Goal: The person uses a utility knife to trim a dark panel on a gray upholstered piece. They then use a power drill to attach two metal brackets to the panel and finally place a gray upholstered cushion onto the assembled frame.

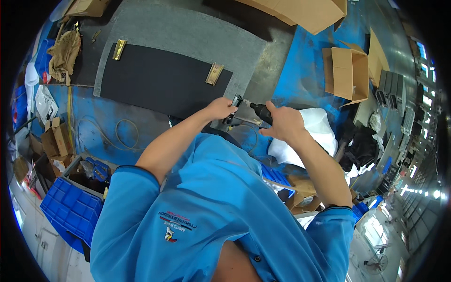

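Observation:
My right hand is wrapped round a black hand-held power screwdriver, its slim tip pointing left. Between the fingers of my left hand is a small dark metal fitting, held beside the right end of a black panel. The tool's tip meets or nearly meets that fitting; I cannot tell which. Flat on a grey mat lies the black panel. Two brass-coloured metal pieces rest along its far edge, the second brass-coloured piece towards the right corner.
An open cardboard box stands on the blue surface at the far right, and another carton at the top. White foam sheeting lies beyond my right forearm. A blue crate is at lower left, with a coiled hose nearby.

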Tool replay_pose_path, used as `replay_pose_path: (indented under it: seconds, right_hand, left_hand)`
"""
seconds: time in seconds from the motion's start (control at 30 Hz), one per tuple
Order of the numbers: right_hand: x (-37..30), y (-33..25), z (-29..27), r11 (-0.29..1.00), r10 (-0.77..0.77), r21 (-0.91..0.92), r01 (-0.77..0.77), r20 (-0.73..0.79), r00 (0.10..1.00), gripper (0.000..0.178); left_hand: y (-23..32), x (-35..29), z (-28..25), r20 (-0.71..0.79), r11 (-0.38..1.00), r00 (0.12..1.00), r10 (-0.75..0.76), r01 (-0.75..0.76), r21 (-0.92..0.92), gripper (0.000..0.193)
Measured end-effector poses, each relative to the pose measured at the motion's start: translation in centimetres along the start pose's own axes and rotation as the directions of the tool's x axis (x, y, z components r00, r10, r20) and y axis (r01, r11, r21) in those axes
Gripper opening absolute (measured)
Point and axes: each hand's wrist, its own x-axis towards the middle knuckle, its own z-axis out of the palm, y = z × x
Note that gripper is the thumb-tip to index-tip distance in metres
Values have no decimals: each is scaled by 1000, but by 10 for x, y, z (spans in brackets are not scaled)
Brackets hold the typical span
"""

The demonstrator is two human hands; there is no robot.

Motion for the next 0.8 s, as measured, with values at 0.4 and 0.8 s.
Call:
replay_pose_path:
  seconds: [0.4,0.8]
  right_hand:
    - [97,-3,12,990,138,-24,-136,95,986,64]
    - [117,-24,3,978,101,-196,-76,123,987,67]
  left_hand:
    - [-45,85,12,57,932,989,-135,146,-332,31]
    - [-72,103,14,93,961,994,-62,85,-263,34]
